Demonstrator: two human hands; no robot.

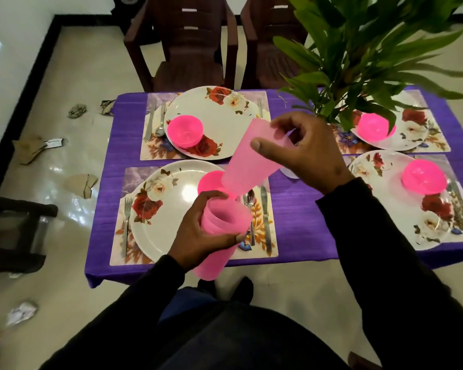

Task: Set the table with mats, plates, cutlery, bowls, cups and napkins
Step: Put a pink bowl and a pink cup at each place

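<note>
Holding a stack of pale pink cups (217,231) in our left hand (198,236), we have the fingers curled round its upper part with the thumb across the near side, the stack tilted above the near edge of the table. Our right hand (308,150) pinches a single pink cup (247,161) near its rim between thumb and fingertips; that cup slants down so that its base sits just at the mouth of the stack. Both hands hang over the near left place setting, where a floral mat (267,236) carries a white flowered plate (166,209), a fork (126,222) on its left, and a spoon (250,204) and a knife (266,217) on its right. A bright pink bowl (211,181) on that plate is partly hidden behind the cups. Beyond it, the far left setting has its own plate (219,116) with a pink bowl (185,130) on it, cutlery lying to the left of the plate. On the right side two more plates bear pink bowls, the nearer bowl (424,180) and the farther bowl (374,128) half behind the leaves of a green plant (372,49). A purple tablecloth (300,222) covers the table. Two dark brown chairs (187,44) stand at the far side, and scraps of cardboard (83,182) lie on the pale floor to the left.
</note>
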